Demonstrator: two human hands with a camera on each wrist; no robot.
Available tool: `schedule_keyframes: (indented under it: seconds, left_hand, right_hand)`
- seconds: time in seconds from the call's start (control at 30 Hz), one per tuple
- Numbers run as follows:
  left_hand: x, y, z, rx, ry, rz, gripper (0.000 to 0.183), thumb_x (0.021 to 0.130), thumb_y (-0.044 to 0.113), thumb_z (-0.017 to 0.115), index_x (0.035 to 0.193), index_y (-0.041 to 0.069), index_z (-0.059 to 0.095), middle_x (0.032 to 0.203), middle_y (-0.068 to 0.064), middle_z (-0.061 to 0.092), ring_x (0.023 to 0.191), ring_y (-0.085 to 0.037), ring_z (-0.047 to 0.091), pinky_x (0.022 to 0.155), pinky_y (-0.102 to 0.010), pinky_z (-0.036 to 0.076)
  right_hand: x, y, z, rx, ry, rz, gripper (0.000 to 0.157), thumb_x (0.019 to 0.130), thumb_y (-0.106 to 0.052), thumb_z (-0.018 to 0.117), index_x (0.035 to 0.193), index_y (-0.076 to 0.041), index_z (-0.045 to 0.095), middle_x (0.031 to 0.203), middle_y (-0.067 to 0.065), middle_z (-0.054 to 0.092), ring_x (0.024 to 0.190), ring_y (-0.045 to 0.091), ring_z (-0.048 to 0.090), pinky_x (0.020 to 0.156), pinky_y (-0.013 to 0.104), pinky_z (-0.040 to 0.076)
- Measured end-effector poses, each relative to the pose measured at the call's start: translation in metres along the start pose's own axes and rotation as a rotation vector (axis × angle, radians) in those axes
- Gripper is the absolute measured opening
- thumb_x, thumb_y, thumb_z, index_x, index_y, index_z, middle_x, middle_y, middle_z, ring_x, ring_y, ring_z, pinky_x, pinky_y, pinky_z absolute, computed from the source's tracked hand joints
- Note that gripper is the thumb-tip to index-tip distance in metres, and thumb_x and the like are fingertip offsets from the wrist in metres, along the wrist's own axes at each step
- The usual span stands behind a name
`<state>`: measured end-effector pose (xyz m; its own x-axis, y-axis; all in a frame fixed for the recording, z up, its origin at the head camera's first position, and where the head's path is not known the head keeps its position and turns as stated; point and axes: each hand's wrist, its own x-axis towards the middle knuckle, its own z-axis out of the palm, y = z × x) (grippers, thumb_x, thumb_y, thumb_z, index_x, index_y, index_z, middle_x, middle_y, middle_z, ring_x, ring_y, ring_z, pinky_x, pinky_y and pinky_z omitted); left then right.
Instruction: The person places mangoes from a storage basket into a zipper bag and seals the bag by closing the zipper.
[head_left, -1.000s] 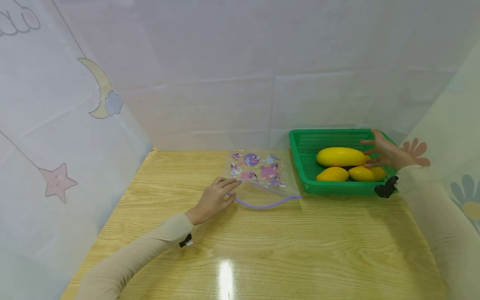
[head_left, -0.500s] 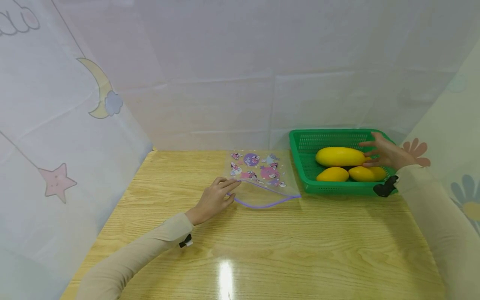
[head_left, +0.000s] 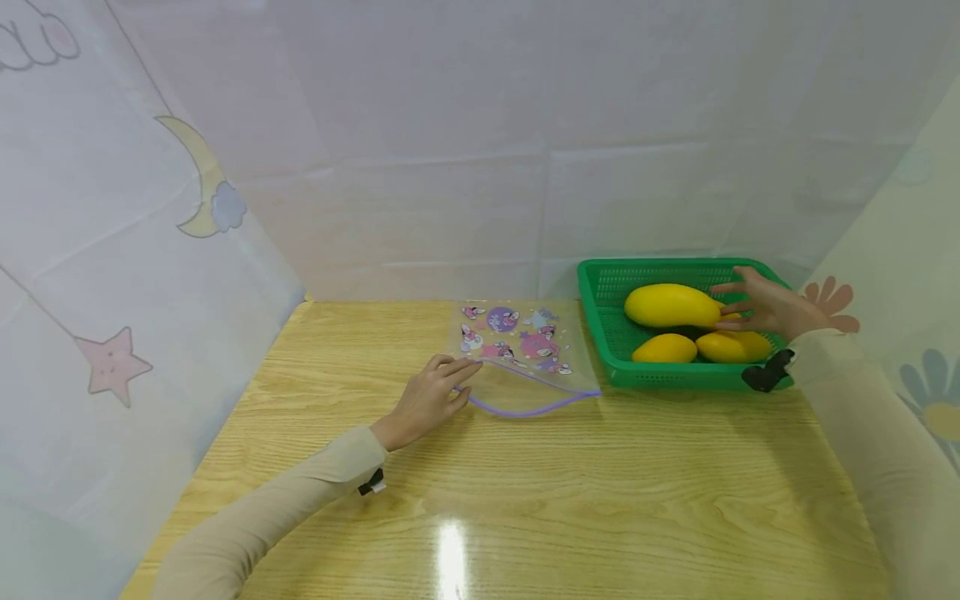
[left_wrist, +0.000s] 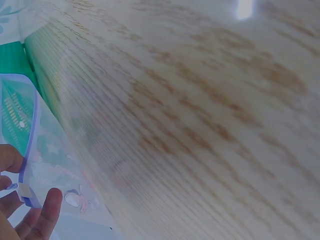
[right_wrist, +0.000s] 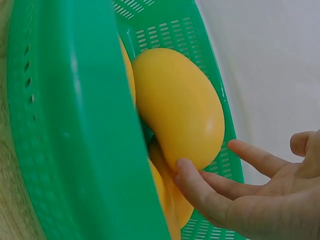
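At the left corner of a clear zip bag (head_left: 517, 337) with a purple zip edge and pink prints, my left hand (head_left: 427, 398) pinches the rim. The bag lies flat on the table with its mouth parted toward me. In the left wrist view, my fingers (left_wrist: 47, 215) are about the bag's slider (left_wrist: 25, 192). Inside a green basket (head_left: 697, 379), my right hand (head_left: 776, 308) spreads its fingers at the right end of the largest yellow mango (head_left: 667, 306). A fingertip touches this mango (right_wrist: 177, 105) in the right wrist view.
Smaller mangoes, including one at the front left (head_left: 664, 348) and one at the front right (head_left: 726, 347), lie in the basket; another is partly hidden behind my fingers. Cloth walls (head_left: 420, 208) stand behind and beside the wooden table (head_left: 585, 500).
The largest mango has shifted left and slightly back in the basket, and my right hand has moved slightly left with it. My left hand and the bag look unchanged.
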<state>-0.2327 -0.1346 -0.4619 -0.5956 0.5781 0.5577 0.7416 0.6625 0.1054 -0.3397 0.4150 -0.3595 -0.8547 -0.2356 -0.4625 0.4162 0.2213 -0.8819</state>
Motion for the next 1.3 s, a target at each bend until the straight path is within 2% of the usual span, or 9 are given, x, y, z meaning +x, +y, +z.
schedule_keyframes:
  seconds: [0.07, 0.33, 0.57, 0.73, 0.83, 0.93, 1.1, 1.23, 1.3]
  left_hand:
    - [0.0, 0.0, 0.001, 0.005, -0.003, -0.001, 0.048, 0.084, 0.009, 0.079, 0.13, 0.006, 0.065, 0.126, -0.009, 0.066, 0.108, -0.029, 0.059, 0.053, -0.019, 0.05]
    - [0.0, 0.0, 0.001, 0.012, -0.009, -0.003, 0.046, 0.085, 0.009, 0.077, 0.13, 0.007, 0.065, 0.126, -0.008, 0.066, 0.108, -0.029, 0.059, 0.051, -0.017, 0.048]
    - [0.0, 0.0, 0.0, 0.014, -0.008, 0.003, 0.047, 0.084, 0.008, 0.078, 0.13, 0.006, 0.065, 0.126, -0.009, 0.066, 0.108, -0.029, 0.059, 0.051, -0.016, 0.047]
    - [0.0, 0.0, 0.001, 0.007, -0.01, 0.0, 0.048, 0.084, 0.007, 0.078, 0.13, 0.007, 0.065, 0.126, -0.009, 0.066, 0.108, -0.029, 0.059, 0.05, -0.016, 0.046]
    - [0.0, 0.0, 0.0, 0.001, -0.004, 0.004, 0.048, 0.084, 0.006, 0.078, 0.13, 0.006, 0.065, 0.126, -0.009, 0.066, 0.107, -0.029, 0.059, 0.049, -0.016, 0.045]
    - [-0.001, -0.001, 0.0, -0.002, 0.002, 0.011, 0.048, 0.084, 0.006, 0.078, 0.13, 0.006, 0.065, 0.126, -0.009, 0.066, 0.107, -0.029, 0.059, 0.049, -0.016, 0.046]
    - [0.0, -0.001, 0.001, 0.003, 0.001, 0.014, 0.048, 0.083, 0.005, 0.078, 0.13, 0.006, 0.065, 0.126, -0.009, 0.066, 0.107, -0.029, 0.059, 0.05, -0.017, 0.047]
    - [0.0, -0.001, 0.0, 0.004, 0.001, 0.016, 0.047, 0.084, 0.006, 0.077, 0.13, 0.006, 0.065, 0.125, -0.01, 0.067, 0.107, -0.03, 0.059, 0.049, -0.016, 0.046]
    - [0.0, -0.001, 0.0, 0.005, 0.002, 0.019, 0.046, 0.085, 0.007, 0.076, 0.13, 0.006, 0.065, 0.125, -0.01, 0.067, 0.107, -0.03, 0.059, 0.049, -0.016, 0.045]
  right_hand:
    - [0.0, 0.0, 0.001, -0.008, -0.001, -0.002, 0.08, 0.1, -0.061, 0.015, 0.157, -0.007, 0.002, 0.153, 0.036, -0.021, 0.144, 0.048, -0.007, 0.106, 0.044, 0.042]
    - [-0.002, -0.002, 0.006, -0.033, 0.013, -0.041, 0.084, 0.101, -0.059, 0.026, 0.157, -0.004, -0.002, 0.158, 0.03, -0.016, 0.144, 0.048, -0.003, 0.105, 0.042, 0.043]
    - [-0.002, -0.001, 0.007, 0.041, 0.011, -0.067, 0.087, 0.1, -0.056, 0.039, 0.156, -0.021, -0.018, 0.162, 0.016, -0.013, 0.145, 0.046, 0.003, 0.108, 0.04, 0.04]
    - [0.0, 0.001, 0.005, -0.025, -0.008, -0.062, 0.08, 0.104, -0.05, 0.034, 0.157, -0.016, -0.015, 0.162, 0.019, -0.013, 0.144, 0.046, 0.005, 0.107, 0.037, 0.04]
    - [0.001, 0.002, 0.006, -0.088, -0.009, -0.055, 0.075, 0.106, -0.046, 0.032, 0.157, -0.009, -0.008, 0.162, 0.021, -0.009, 0.144, 0.046, 0.01, 0.107, 0.035, 0.041]
    - [0.001, 0.002, 0.008, -0.096, -0.004, -0.039, 0.059, 0.107, -0.039, 0.035, 0.157, -0.016, 0.012, 0.162, 0.021, -0.006, 0.143, 0.043, 0.013, 0.108, 0.035, 0.04]
    - [0.001, 0.001, 0.011, -0.011, 0.019, -0.008, 0.016, 0.106, -0.03, 0.043, 0.114, -0.029, 0.057, 0.162, 0.02, -0.005, 0.142, 0.038, 0.018, 0.107, 0.035, 0.041]
    - [0.003, -0.001, 0.014, 0.083, 0.04, 0.008, 0.025, 0.105, -0.023, 0.05, 0.09, -0.033, 0.067, 0.161, 0.016, 0.002, 0.141, 0.035, 0.019, 0.106, 0.036, 0.041]
    - [0.003, -0.001, 0.015, 0.1, 0.035, 0.007, 0.022, 0.105, -0.021, 0.05, 0.102, -0.031, 0.069, 0.161, 0.015, 0.001, 0.143, 0.036, 0.016, 0.108, 0.037, 0.04]
